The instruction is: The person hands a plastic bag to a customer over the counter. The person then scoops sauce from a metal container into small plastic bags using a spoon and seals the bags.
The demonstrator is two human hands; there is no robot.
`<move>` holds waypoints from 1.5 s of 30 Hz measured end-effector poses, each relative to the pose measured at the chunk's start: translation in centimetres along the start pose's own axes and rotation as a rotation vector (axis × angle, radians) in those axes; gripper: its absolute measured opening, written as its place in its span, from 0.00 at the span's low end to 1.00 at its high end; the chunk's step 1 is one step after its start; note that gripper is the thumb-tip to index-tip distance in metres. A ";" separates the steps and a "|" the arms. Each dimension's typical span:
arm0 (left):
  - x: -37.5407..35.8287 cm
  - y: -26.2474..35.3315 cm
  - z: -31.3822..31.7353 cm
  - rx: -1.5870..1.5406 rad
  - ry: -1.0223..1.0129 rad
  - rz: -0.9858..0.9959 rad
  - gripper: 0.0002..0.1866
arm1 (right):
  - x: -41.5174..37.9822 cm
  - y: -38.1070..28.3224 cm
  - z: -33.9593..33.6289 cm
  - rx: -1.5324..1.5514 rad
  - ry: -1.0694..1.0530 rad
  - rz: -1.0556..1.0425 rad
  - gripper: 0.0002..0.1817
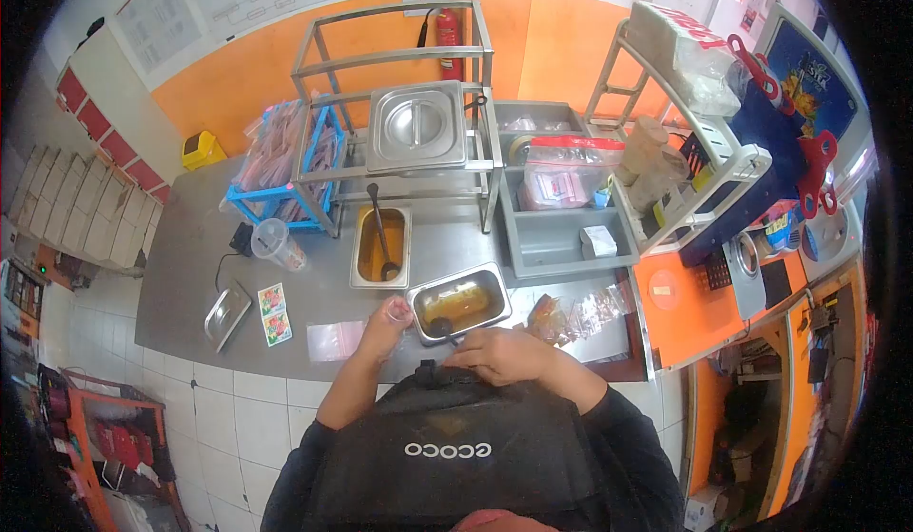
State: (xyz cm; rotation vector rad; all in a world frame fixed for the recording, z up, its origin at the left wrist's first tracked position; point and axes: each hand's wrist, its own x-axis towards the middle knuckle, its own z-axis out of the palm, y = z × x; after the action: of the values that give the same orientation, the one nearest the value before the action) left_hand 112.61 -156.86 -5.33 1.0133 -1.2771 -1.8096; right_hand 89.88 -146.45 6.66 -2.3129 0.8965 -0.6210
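Note:
My left hand (pixel 383 330) is closed around what looks like a small clear plastic bag (pixel 398 312), at the left side of a steel pan (pixel 505 294). The pan holds a thin layer of yellowish-brown liquid. Across its near edge, my right hand (pixel 496 355) is closed on the handle of a dark ladle (pixel 440 327), its bowl at the pan's near-left corner. Behind stands a second steel pan (pixel 407 247) of orange-brown liquid, with another dark ladle (pixel 382 228) leaning in it. Flat clear bags (pixel 333 341) lie left of my left hand.
Filled clear packets (pixel 561 321) lie right of the pan. Further left are a printed sachet strip (pixel 274 313), a steel lid (pixel 227 316) and a clear plastic cup (pixel 281 244). A steel rack (pixel 493 133) with a lidded pan, a blue basket (pixel 255 211) and grey bins (pixel 561 261) stand behind.

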 end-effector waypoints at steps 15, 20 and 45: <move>-1.3 1.4 1.0 0.218 0.060 -0.042 0.07 | -2.7 2.3 0.4 0.059 0.344 0.140 0.15; -1.1 1.1 0.9 0.228 0.036 -0.030 0.06 | -2.5 3.1 1.4 0.066 0.273 0.134 0.16; -1.5 0.6 0.9 0.221 0.028 -0.067 0.06 | -2.4 3.6 2.8 0.185 0.675 0.501 0.15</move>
State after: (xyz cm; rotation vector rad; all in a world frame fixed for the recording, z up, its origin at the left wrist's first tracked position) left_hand 112.59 -155.38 -4.26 1.2099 -1.4661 -1.7240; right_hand 88.33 -145.98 1.82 -1.6134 1.5737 -1.2153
